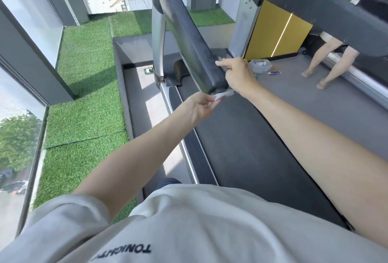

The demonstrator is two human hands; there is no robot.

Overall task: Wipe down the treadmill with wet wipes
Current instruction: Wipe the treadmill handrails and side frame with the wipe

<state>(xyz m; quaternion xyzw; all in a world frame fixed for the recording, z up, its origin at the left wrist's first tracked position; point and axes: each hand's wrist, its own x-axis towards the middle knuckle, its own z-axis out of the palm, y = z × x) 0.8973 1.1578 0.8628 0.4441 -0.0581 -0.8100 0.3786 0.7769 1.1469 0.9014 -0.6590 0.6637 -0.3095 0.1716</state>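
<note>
Here the right hand (237, 73) clasps a white wet wipe (223, 94) against the end of the treadmill's left handrail (189, 38), while the left hand (199, 107) pinches the wipe's loose tail just below. Beneath lies the dark running belt (241, 136). Artificial grass (88, 86) borders tall windows (21, 31) on the left. On the grey floor (315, 103) to the right stand a small bin (261, 66) and another person's legs (323, 61), near a yellow wall panel (277, 29).

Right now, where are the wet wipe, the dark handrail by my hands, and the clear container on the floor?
wet wipe (223, 95): head view, the white strip under the handrail's end.
handrail (186, 35): head view, the middle of its dark padded bar.
container (262, 70): head view, its clear side wall.
</note>
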